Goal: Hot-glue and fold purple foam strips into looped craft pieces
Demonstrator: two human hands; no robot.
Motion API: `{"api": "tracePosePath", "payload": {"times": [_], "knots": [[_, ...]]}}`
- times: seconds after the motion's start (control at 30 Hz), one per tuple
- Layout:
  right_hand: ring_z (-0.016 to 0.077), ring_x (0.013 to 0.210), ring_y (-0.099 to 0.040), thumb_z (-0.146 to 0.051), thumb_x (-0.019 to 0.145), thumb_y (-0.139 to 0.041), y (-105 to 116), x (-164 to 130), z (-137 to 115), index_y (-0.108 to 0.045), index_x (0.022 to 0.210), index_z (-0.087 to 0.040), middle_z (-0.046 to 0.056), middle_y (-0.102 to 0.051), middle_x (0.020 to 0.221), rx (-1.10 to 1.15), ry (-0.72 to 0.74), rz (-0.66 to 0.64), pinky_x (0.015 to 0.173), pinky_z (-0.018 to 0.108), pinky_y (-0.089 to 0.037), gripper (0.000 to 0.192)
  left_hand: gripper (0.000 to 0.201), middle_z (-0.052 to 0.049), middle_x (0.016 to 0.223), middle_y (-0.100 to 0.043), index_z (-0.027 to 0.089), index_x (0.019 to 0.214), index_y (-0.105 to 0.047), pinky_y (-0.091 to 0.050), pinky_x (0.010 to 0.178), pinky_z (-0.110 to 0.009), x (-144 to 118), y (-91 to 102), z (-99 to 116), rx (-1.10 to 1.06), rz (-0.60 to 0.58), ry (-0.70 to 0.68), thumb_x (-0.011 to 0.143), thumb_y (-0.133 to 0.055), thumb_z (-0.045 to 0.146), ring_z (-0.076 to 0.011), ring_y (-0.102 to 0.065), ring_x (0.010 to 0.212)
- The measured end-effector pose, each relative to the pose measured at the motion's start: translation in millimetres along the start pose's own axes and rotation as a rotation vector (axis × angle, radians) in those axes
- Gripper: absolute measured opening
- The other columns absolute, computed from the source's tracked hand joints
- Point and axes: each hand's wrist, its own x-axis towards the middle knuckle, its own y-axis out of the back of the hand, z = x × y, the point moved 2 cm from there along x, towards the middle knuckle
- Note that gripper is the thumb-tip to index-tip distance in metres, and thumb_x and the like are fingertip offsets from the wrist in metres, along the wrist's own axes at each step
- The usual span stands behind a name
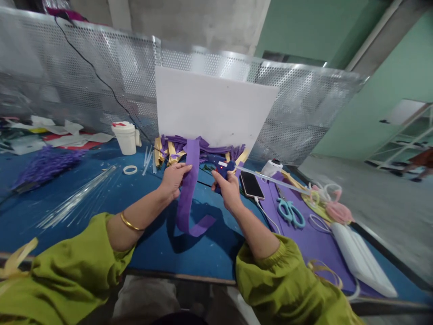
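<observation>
Pinching a purple ribbon (pixel 188 192) between thumb and fingers, the left hand (pixel 174 180) suspends it over the blue bench (pixel 155 257), lower end curling; the right hand (pixel 227 187), wrapped firmly around a dark-blue glue gun (pixel 224 169), holds it near the ribbon. Light-blue-handled scissors (pixel 289 207) lie farther right.

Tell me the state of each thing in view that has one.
Purple ribbon: held in left hand, end curled
Glue gun: in right hand, red light on
Glue stick: projecting from gun
Phone: screen dark, cable plugged in
Scissors: lying flat, apparently closed
White board: upright
White cup: upright
</observation>
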Motion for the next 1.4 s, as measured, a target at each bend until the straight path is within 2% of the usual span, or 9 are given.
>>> {"api": "tracePosePath", "payload": {"times": [0.17, 0.27, 0.43, 0.67, 0.87, 1.0, 1.13, 1.3, 1.4], "knots": [[0.0149, 0.054, -0.062, -0.039, 0.075, -0.074, 6.9, 5.7, -2.1, -0.068, 0.092, -0.017, 0.0, -0.069, 0.064, 0.111, 0.103, 0.033, 0.054, 0.027, -0.049, 0.028, 0.029, 0.004, 0.054, -0.063, 0.015, 0.07, -0.067, -0.035, 0.042, -0.017, -14.2, -2.9, -8.2, -0.026, 0.029, 0.039, 0.049, -0.086, 0.022, -0.008, -0.052, 0.045], [0.0121, 0.051, -0.058, -0.033, 0.073, -0.076, 4.7, 2.8, -6.6, -0.066, 0.093, -0.018, -0.002, -0.068, 0.067, 0.195, 0.133, 0.047, 0.052, 0.026, -0.047, 0.027, 0.029, 0.004, 0.055, -0.063, 0.015, 0.069, -0.066, -0.036, 0.042, -0.017, -20.2, -5.1, -12.4, -0.048, 0.03, 0.059, 0.048, -0.086, 0.022, -0.008, -0.052, 0.046], [0.0102, 0.047, -0.051, -0.036, 0.072, -0.076, -5.0, -8.8, -12.8, -0.062, 0.088, -0.019, -0.007, -0.056, 0.054, 0.307, 0.01, 0.007, 0.05, 0.024, -0.045, 0.027, 0.029, 0.002, 0.056, -0.064, 0.015, 0.071, -0.067, -0.041, 0.046, -0.02, -30.9, -9.6, -21.2, -0.039, -0.043, 0.086, 0.051, -0.085, 0.026, -0.0093, -0.054, 0.046], [0.0126, 0.055, -0.055, -0.035, 0.064, -0.079, -7.4, -11.3, -3.3, -0.063, 0.083, -0.021, -0.004, -0.064, 0.072, 0.163, 0.03, 0.076, 0.057, 0.029, -0.047, 0.028, 0.031, 0.0, 0.062, -0.068, 0.014, 0.073, -0.069, -0.044, 0.05, -0.021, -44.3, -14.5, -32.2, -0.02, -0.125, 0.122, 0.052, -0.087, 0.029, -0.0105, -0.058, 0.051], [0.0138, 0.059, -0.054, -0.031, 0.065, -0.077, -12.7, -13.3, 4.8, -0.063, 0.078, -0.023, -0.005, -0.06, 0.065, 0.146, 0.018, -0.024, 0.06, 0.028, -0.046, 0.021, 0.039, 0.0, 0.074, -0.072, 0.016, 0.086, -0.073, -0.045, 0.053, -0.02, -35.6, -11.9, -23.5, -0.039, -0.101, 0.089, 0.057, -0.089, 0.034, -0.0104, -0.062, 0.058], [0.0121, 0.057, -0.051, -0.033, 0.066, -0.076, -19.4, -20.3, 2.6, -0.063, 0.078, -0.022, -0.006, -0.058, 0.063, 0.07, -0.032, -0.102, 0.057, 0.026, -0.043, 0.021, 0.034, 0.0, 0.07, -0.071, 0.015, 0.085, -0.074, -0.046, 0.052, -0.019, -27.5, -10.2, -17.1, -0.097, -0.109, 0.06, 0.059, -0.088, 0.031, -0.0093, -0.059, 0.055], [0.0124, 0.056, -0.054, -0.04, 0.07, -0.074, -21.0, -25.7, -3.2, -0.064, 0.085, -0.021, -0.003, -0.061, 0.068, -0.011, -0.054, -0.083, 0.053, 0.026, -0.042, 0.026, 0.025, -0.003, 0.071, -0.073, 0.013, 0.081, -0.074, -0.052, 0.058, -0.022, -21.3, -8.0, -16.0, -0.162, -0.114, 0.042, 0.062, -0.085, 0.025, -0.0122, -0.064, 0.059], [0.015, 0.069, -0.058, -0.045, 0.078, -0.07, -14.4, -29.4, -9.3, -0.062, 0.083, -0.021, 0.0, -0.062, 0.076, -0.099, 0.177, 0.019, 0.066, 0.028, -0.046, 0.026, 0.018, -0.005, 0.07, -0.074, 0.013, 0.081, -0.075, -0.054, 0.057, -0.023, -16.6, -5.6, -10.2, -0.153, -0.054, -0.019, 0.068, -0.08, 0.024, -0.0137, -0.065, 0.058], [0.0142, 0.067, -0.053, -0.045, 0.081, -0.069, -12.4, -32.3, -8.8, -0.063, 0.081, -0.021, -0.001, -0.059, 0.073, -0.22, 0.307, -0.018, 0.067, 0.028, -0.045, 0.025, 0.017, -0.005, 0.069, -0.074, 0.013, 0.078, -0.075, -0.053, 0.059, -0.023, -17.8, -6.6, -5.9, -0.142, -0.06, -0.074, 0.067, -0.08, 0.025, -0.014, -0.065, 0.059]]}}
